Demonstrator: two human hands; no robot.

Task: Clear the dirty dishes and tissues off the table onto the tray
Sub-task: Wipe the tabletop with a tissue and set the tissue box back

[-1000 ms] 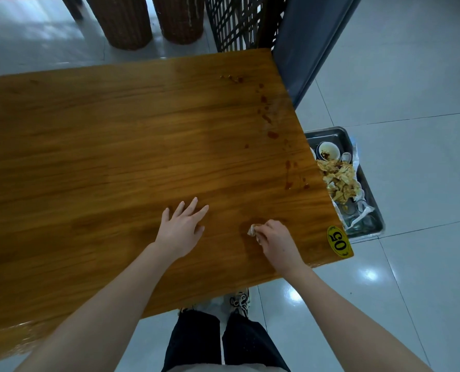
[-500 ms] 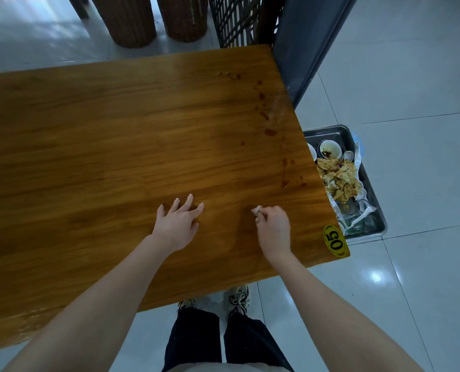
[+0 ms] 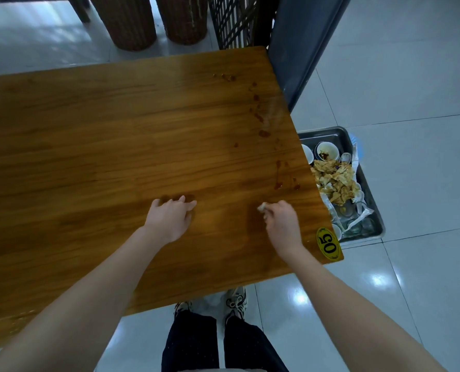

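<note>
My right hand (image 3: 281, 224) pinches a small crumpled tissue (image 3: 262, 207) against the wooden table (image 3: 116, 157), near its front right corner. To its left, my left hand (image 3: 171, 217) rests on the tabletop with the fingers slightly bent and nothing in it. On the floor past the table's right edge stands a metal tray (image 3: 339, 135). It carries dirty bowls (image 3: 327, 151), a heap of stained tissues (image 3: 333, 181) and clear plastic wrappers. Reddish sauce spots (image 3: 262, 132) dot the table's right side.
A yellow "05" sticker (image 3: 328, 244) marks the table's front right corner. A dark grey panel (image 3: 298, 49) and a lattice screen (image 3: 231, 20) stand behind the far right corner. Two woven stools (image 3: 127, 22) stand beyond the far edge. Glossy floor tiles lie all around.
My right hand with the tissue has slid forward over the table toward the sauce spots. The left hand's fingers have bent a little; it stays in place.
</note>
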